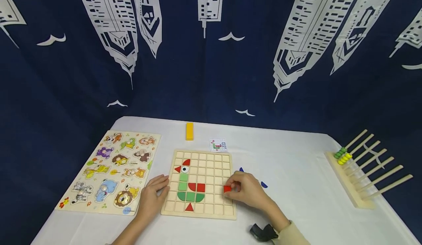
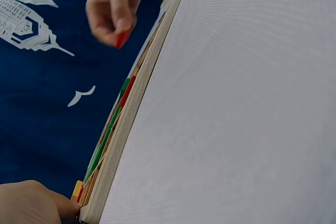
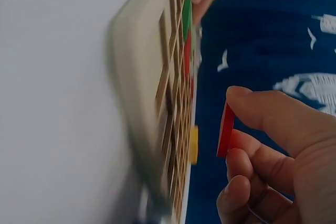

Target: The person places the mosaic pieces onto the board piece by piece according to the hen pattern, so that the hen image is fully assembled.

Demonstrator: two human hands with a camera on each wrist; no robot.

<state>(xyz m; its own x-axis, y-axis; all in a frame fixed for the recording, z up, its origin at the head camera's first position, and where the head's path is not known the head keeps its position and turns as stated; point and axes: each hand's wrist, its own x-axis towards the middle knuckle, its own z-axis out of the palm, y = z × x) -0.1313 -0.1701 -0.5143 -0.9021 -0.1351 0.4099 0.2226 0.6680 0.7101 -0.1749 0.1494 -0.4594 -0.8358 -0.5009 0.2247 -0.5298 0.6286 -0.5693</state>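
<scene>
My right hand [image 1: 247, 192] pinches a small red tile [image 1: 227, 189] between my thumb and fingers. That grip is tight on the tile, and you can see it well from my right wrist, where the red tile [image 3: 226, 130] stands on its edge in my fingertips. The tile hangs just over the right side of the wooden grid board [image 1: 227, 212]. The board lies to the left of this hand, so the empty squares are on that side. My right hand is the nearer one to them.

My left hand [image 1: 152, 197] rests on the left edge of the board with its fingers lying loose. It grips nothing.

On the board there is already a bird picture made of red and green tiles [image 1: 189, 190]. A little picture card [image 1: 218, 144] lies on the white surface [image 1: 296, 157] past the board, with a yellow block [image 1: 189, 131] near it. An animal puzzle [image 1: 112, 171] sits at the left and a bead rack [image 1: 359, 171] at the right.
</scene>
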